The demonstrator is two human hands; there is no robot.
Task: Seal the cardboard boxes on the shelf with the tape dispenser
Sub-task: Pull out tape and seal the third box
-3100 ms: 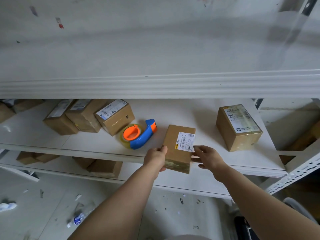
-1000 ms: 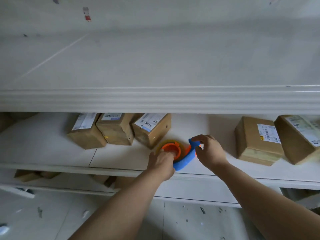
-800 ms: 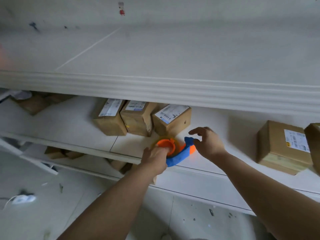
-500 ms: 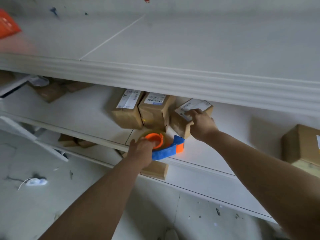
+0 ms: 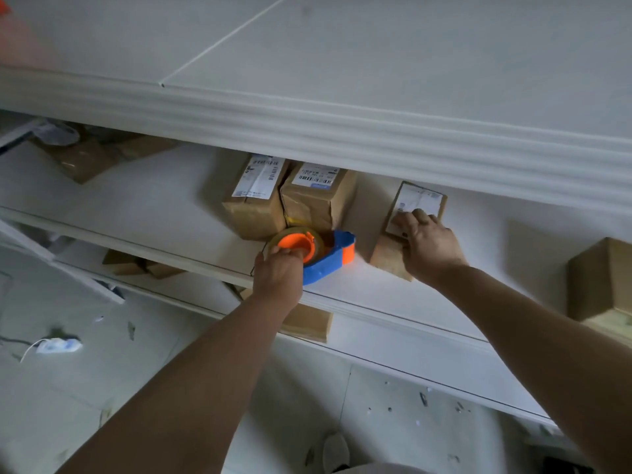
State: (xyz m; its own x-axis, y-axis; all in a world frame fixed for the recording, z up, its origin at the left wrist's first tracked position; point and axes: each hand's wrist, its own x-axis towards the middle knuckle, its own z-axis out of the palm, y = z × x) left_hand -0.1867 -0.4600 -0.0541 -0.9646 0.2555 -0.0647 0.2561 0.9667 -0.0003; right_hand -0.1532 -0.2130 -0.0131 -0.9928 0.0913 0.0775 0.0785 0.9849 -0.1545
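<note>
While left grip (image 5: 278, 273) clasps the tape dispenser (image 5: 325, 265), right grip (image 5: 431, 248) curls over a box (image 5: 422, 200) — taping its seam seems next.

— What's on the shelf (image 5: 136, 206)?
— A dispenser (image 5: 323, 263) at the front edge, gripped by the left hand (image 5: 278, 275). Just behind that hand stand two boxes (image 5: 253, 213), touching side by side, labels up.
— And by the right hand (image 5: 427, 244)?
— A third box (image 5: 388, 256) under its fingers, label up, just right of the dispenser. Well right of that hand is an end box (image 5: 602, 278), cut by the frame.
— Further left?
— Dim boxes (image 5: 82, 159) at the back, far from the left hand.
— Below?
— A lower shelf (image 5: 393, 340); a flat box (image 5: 307, 323) lies beneath the left wrist.
</note>
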